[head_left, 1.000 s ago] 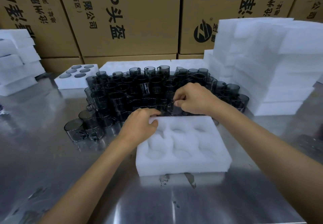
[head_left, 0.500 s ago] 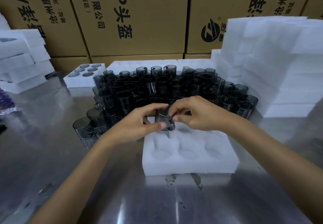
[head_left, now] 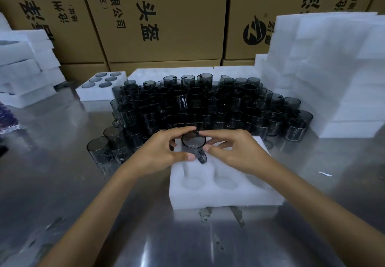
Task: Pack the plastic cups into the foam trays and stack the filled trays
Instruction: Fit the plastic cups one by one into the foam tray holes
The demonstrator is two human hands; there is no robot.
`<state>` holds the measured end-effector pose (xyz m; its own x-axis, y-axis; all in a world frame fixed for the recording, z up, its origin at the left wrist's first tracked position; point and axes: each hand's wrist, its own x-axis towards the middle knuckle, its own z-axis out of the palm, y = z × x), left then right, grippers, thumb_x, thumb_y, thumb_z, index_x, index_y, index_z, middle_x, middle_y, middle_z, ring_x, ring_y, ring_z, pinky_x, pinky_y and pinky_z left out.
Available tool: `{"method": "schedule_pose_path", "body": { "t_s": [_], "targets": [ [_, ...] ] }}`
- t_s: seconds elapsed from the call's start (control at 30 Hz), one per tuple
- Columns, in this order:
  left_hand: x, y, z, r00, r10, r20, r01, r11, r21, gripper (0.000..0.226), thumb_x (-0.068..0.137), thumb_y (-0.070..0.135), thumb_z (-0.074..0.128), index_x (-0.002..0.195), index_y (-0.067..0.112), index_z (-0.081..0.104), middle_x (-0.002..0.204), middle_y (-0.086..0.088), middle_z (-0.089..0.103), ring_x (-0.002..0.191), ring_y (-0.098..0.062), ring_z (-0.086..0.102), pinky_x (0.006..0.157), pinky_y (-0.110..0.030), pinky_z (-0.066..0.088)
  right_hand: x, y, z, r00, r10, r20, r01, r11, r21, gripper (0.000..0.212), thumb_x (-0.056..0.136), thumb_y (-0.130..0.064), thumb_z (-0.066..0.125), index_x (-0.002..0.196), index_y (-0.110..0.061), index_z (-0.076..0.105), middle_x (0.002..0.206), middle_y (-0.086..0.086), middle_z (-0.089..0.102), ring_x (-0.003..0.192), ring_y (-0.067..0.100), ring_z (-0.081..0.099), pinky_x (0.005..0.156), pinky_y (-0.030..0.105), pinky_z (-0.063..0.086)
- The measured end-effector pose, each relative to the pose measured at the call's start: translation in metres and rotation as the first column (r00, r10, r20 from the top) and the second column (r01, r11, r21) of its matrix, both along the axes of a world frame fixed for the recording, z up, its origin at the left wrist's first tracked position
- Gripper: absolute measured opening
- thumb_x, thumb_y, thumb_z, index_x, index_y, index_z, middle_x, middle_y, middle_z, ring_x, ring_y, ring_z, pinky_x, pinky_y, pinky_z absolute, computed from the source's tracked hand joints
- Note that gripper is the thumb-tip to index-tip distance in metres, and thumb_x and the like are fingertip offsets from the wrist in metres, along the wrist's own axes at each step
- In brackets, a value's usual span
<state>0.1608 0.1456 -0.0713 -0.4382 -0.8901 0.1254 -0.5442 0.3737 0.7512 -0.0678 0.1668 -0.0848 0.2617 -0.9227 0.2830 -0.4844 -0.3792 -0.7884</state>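
Observation:
A smoky grey plastic cup (head_left: 193, 145) with a small handle stands upright over the far middle pocket of the white foam tray (head_left: 225, 194) in front of me. My left hand (head_left: 164, 152) grips the cup's left side, thumb low near the handle. Fingertips of my right hand (head_left: 233, 150) pinch its rim and right side. The tray's near pockets hold nothing. Behind the tray a dense crowd of matching grey cups (head_left: 208, 104) covers the steel table (head_left: 62, 183).
A filled foam tray (head_left: 89, 94) sits at the back left beside a stack of foam trays (head_left: 25, 69). A tall pile of foam trays (head_left: 333, 69) rises on the right. Cardboard boxes (head_left: 166, 17) wall off the back.
My right hand lifted a cup out of the crowd, and my left hand left the tray's corner to join it. Both brought the cup upright over the tray's far middle pocket.

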Motion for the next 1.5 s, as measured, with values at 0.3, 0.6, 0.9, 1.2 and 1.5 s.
{"method": "schedule_pose_path", "body": {
  "t_s": [0.3, 0.6, 0.9, 1.2, 1.5],
  "targets": [
    [0.004, 0.000, -0.012, 0.999, -0.031, 0.032, 0.029, 0.997, 0.074, 0.051, 0.098, 0.047, 0.046, 0.149, 0.041, 0.039, 0.146, 0.026, 0.042, 0.132, 0.012, 0.038, 0.112, -0.019, 0.034, 0.003, 0.006, -0.016, 0.913, -0.086, -0.399, -0.018, 0.969, -0.248, 0.047, 0.101, -0.043, 0.052, 0.143, -0.024, 0.054, 0.150, -0.009, 0.049, 0.142, 0.004, 0.032, 0.117, 0.032, 0.032],
    [0.005, -0.002, -0.023, 0.925, -0.029, 0.379, 0.119, 0.969, -0.215, 0.066, 0.092, 0.061, 0.026, 0.153, 0.033, 0.030, 0.162, 0.024, -0.010, 0.143, 0.002, -0.032, 0.118, -0.036, -0.011, 0.003, 0.010, -0.014, 0.829, -0.064, -0.556, -0.069, 0.974, -0.215, 0.045, 0.104, -0.042, 0.038, 0.148, -0.033, 0.046, 0.164, -0.007, 0.022, 0.152, 0.005, 0.000, 0.118, 0.025, 0.003],
    [0.002, -0.012, -0.008, 0.990, -0.055, 0.133, 0.058, 0.998, -0.023, 0.036, 0.104, 0.020, 0.049, 0.138, 0.026, 0.056, 0.160, 0.017, 0.026, 0.149, 0.004, -0.002, 0.125, -0.041, 0.009, 0.011, -0.005, -0.002, 0.939, -0.190, -0.286, 0.139, 0.972, -0.189, 0.033, 0.097, -0.026, 0.054, 0.127, -0.029, 0.067, 0.130, -0.010, 0.066, 0.120, 0.015, 0.056, 0.109, 0.035, 0.038],
    [-0.017, -0.016, -0.004, 0.968, 0.225, -0.114, -0.245, 0.945, -0.218, 0.030, 0.099, 0.009, 0.055, 0.113, 0.028, 0.073, 0.132, 0.016, 0.058, 0.136, -0.003, 0.040, 0.106, -0.015, 0.033, 0.017, -0.083, 0.046, 0.870, -0.017, -0.492, 0.102, 0.984, 0.147, 0.016, 0.082, -0.018, 0.078, 0.097, -0.021, 0.078, 0.101, -0.006, 0.073, 0.096, 0.009, 0.064, 0.087, 0.026, 0.052],
    [-0.013, -0.018, 0.004, 0.957, 0.214, -0.198, -0.256, 0.942, -0.218, 0.032, 0.098, 0.009, 0.054, 0.104, 0.033, 0.074, 0.119, 0.022, 0.062, 0.125, -0.003, 0.049, 0.098, -0.017, 0.040, 0.014, -0.082, 0.047, 0.844, 0.102, -0.527, -0.011, 0.985, 0.173, 0.017, 0.086, -0.008, 0.065, 0.091, -0.018, 0.078, 0.081, -0.011, 0.072, 0.084, 0.009, 0.067, 0.079, 0.025, 0.054]
  ]
}}
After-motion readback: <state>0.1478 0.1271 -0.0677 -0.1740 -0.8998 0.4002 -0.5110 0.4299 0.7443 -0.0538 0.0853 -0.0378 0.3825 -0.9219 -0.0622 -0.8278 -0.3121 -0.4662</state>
